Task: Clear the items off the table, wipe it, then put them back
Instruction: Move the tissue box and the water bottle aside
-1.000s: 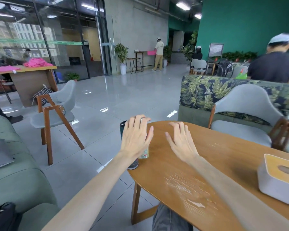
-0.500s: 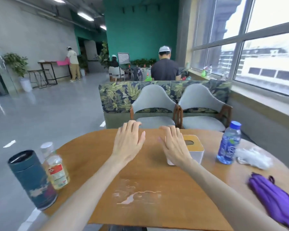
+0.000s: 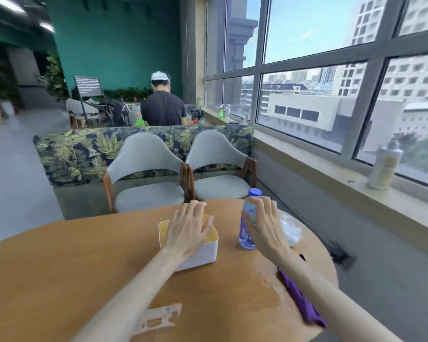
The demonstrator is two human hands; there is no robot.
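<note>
A round wooden table (image 3: pixel 59 267) fills the lower view. On it stands a white tissue box (image 3: pixel 203 253) with a yellow top; my left hand (image 3: pixel 188 230) hovers over it, fingers spread, holding nothing. To its right stands a clear water bottle (image 3: pixel 247 223) with a blue cap. My right hand (image 3: pixel 265 225) is open in front of the bottle, beside it; contact cannot be told. A crumpled white tissue (image 3: pixel 290 228) lies behind that hand. A purple cloth (image 3: pixel 299 297) lies at the table's right edge, partly under my right forearm.
Two grey chairs (image 3: pixel 148 178) stand at the table's far side, a leaf-patterned sofa (image 3: pixel 72 151) behind them. A person (image 3: pixel 162 104) sits beyond, back turned. A window sill (image 3: pixel 331 183) with a spray bottle (image 3: pixel 383 166) runs along the right.
The view has swung right, from the table's left edge with the dark cup and small bottle to the tissue box and water bottle. Both hands stayed open and now reach over those items.
</note>
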